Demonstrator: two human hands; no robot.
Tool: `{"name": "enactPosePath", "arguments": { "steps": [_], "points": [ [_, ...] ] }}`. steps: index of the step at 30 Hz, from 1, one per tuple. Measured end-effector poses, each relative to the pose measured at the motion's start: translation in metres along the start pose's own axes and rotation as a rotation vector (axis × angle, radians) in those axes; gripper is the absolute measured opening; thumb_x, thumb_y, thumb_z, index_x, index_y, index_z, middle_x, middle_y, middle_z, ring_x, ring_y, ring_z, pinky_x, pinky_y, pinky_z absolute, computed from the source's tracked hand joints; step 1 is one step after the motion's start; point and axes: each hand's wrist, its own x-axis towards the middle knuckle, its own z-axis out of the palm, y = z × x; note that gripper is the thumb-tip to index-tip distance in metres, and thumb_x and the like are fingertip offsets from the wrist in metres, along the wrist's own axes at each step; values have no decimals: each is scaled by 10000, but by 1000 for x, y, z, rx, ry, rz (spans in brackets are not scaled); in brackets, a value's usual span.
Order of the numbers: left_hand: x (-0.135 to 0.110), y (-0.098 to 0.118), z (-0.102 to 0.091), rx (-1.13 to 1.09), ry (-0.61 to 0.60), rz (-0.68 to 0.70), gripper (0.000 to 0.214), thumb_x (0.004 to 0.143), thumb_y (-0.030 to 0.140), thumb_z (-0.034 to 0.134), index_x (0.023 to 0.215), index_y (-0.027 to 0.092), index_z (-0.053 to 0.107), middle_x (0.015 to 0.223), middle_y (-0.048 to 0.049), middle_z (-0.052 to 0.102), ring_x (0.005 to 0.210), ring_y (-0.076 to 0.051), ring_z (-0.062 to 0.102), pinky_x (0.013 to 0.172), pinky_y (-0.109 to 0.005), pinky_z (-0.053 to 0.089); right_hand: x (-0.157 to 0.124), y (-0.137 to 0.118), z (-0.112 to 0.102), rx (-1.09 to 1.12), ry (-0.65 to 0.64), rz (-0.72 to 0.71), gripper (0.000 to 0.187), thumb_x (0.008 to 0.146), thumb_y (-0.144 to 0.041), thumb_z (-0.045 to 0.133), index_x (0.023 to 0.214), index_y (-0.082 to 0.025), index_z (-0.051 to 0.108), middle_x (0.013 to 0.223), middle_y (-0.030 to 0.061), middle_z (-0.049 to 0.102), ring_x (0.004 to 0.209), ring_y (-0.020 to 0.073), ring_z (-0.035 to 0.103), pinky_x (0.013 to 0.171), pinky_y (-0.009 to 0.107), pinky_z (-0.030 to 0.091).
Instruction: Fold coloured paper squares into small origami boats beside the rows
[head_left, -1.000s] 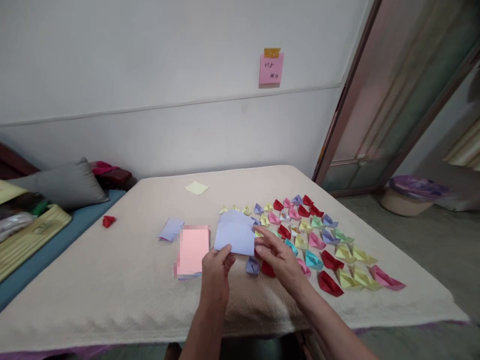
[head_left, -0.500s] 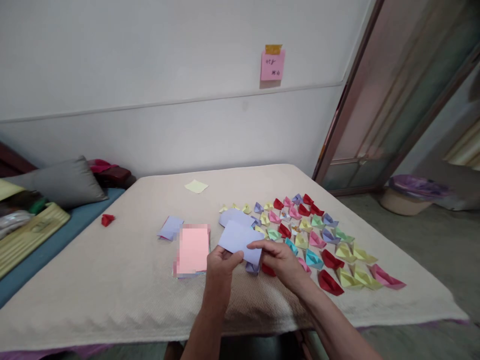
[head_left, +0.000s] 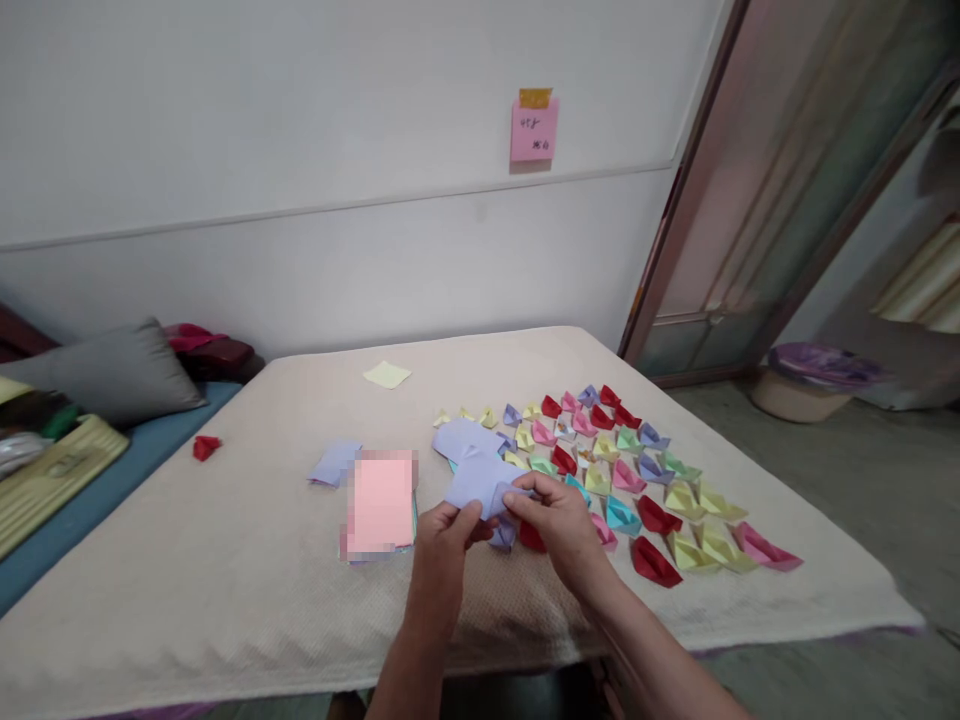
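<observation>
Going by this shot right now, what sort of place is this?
Likely a room in a home: a grey cushion lies on a blue surface at left, a cloth covers the worktop, and a bin with a purple liner stands at right.

The held lavender sheet (head_left: 471, 482) is smooth, matt paper; the folded boats (head_left: 628, 477) are crisp, creased paper, matt too. The cover (head_left: 225, 560) is cloth with a rough, bumpy weave. The cushion (head_left: 127, 370) looks like matt cloth, the wall (head_left: 262, 120) smooth, the bin bag (head_left: 825, 364) thin, crinkled plastic.
</observation>
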Motion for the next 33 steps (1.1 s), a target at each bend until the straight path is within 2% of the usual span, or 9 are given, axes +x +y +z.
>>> {"name": "enactPosePath", "arguments": {
  "steps": [5, 11, 14, 16, 20, 23, 28, 31, 33],
  "points": [
    [0, 0, 5, 28, -6, -3, 239, 746, 337, 667, 749, 101, 712, 654, -53, 697, 617, -169, 622, 643, -293, 492, -2, -2, 4, 45, 85, 55, 210, 610, -277, 730, 655, -184, 548, 468, -64, 553, 417, 95, 472, 416, 188, 329],
    [-3, 4, 11, 153, 8, -7, 162, 687, 256, 706, 691, 94, 707, 606, -36, 677, 590, -136, 575, 591, -244, 451, -2, -2, 7, 48, 53, 89, 198, 614, -252, 698, 662, -194, 515, 473, -51, 576, 407, 104, 499, 386, 182, 324],
    [-4, 5, 11, 80, 54, 20, 146, 721, 258, 673, 680, 118, 668, 593, 2, 638, 586, -118, 551, 597, -235, 447, -3, -1, 9, 51, 87, 71, 226, 615, -221, 675, 780, -205, 522, 481, -78, 540, 405, 96, 470, 380, 177, 305],
    [-4, 4, 10, -12, 63, 37, 145, 729, 244, 663, 641, 137, 619, 578, 28, 598, 578, -101, 526, 592, -221, 439, -4, 0, 11, 22, 102, 39, 319, 605, -180, 656, 896, -210, 529, 496, -95, 515, 412, 94, 454, 383, 179, 301],
    [2, 2, 1, -137, 128, 46, 151, 721, 225, 664, 635, 153, 563, 550, 56, 541, 539, -77, 478, 546, -188, 405, -5, 8, 15, -36, 16, 30, 444, 620, -126, 591, 1044, -215, 498, 532, -91, 522, 466, 122, 506, 428, 205, 356],
    [6, 5, -7, -98, 159, 74, 139, 732, 229, 653, 660, 157, 558, 526, 60, 540, 505, -70, 466, 514, -176, 386, -4, 13, 15, -35, -37, 40, 465, 633, -138, 593, 1078, -208, 479, 546, -87, 519, 499, 131, 525, 464, 219, 387],
    [7, 14, -14, 162, 107, 102, 148, 760, 259, 618, 672, 170, 540, 542, 20, 634, 486, -99, 539, 503, -199, 422, 4, 2, 0, -9, 4, 25, 524, 621, -211, 676, 1106, -203, 478, 883, 5, 592, 519, 84, 509, 484, 221, 410],
    [4, 18, -12, 243, 91, 118, 132, 760, 268, 607, 684, 183, 541, 577, 13, 652, 612, -161, 644, 548, -230, 471, 5, -8, -8, -30, -22, -6, 528, 642, -210, 671, 1136, -226, 482, 1062, 46, 573, 462, 43, 460, 463, 221, 403],
    [2, 19, -9, 293, 72, 158, 105, 766, 258, 596, 695, 187, 563, 610, 10, 659, 703, -188, 667, 586, -243, 486, 1, -12, -8, -50, -45, -25, 576, 650, -174, 658, 1189, -247, 471, 1107, 57, 571, 454, 36, 437, 441, 208, 381]
  ]
}}
